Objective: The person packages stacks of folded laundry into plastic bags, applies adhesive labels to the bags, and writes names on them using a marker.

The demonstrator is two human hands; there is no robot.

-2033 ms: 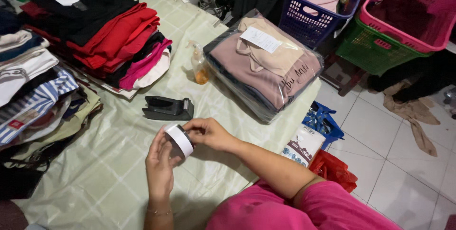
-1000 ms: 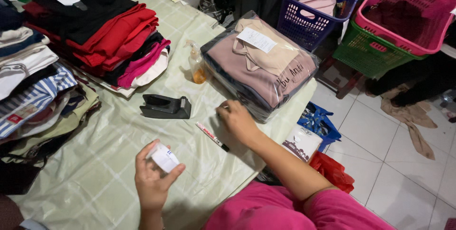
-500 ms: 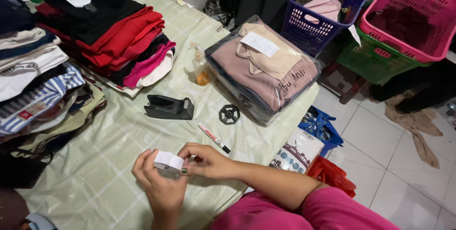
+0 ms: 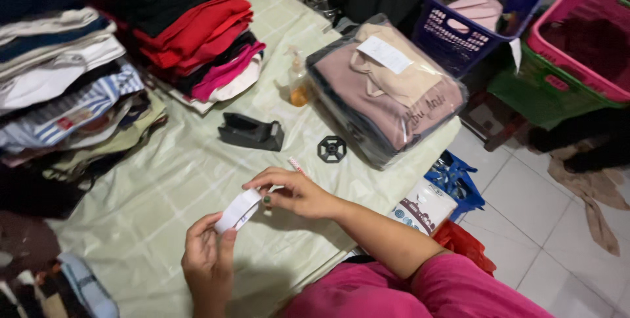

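The white roll of tape (image 4: 237, 210) sits between both hands, low over the pale green checked tablecloth (image 4: 164, 180) and nearer to the person than the black tape dispenser (image 4: 251, 132). The left hand (image 4: 209, 259) comes up from below the roll, fingers curled and pinching its lower end between thumb and fingertips. The right hand (image 4: 293, 191) reaches in from the side away from the dispenser's clothing stacks, forearm in a pink sleeve (image 4: 420, 288) slanting across the table edge; its thumb and forefinger are pressed together on the roll's upper end, the other fingers loosely bent.

Just beyond the dispenser's right end lies a small black round spool core (image 4: 331, 148), and a thin pink-and-white pen (image 4: 295, 164) shows partly behind the right hand. Further right of the dispenser rests a clear plastic bag of folded beige and mauve garments (image 4: 387, 88), with a small amber bottle (image 4: 298, 85) between it and the dispenser.

Half a second ago the roll was held lower and flatter, close to the left palm; now it is raised and tilted, with the right hand gripping its far end
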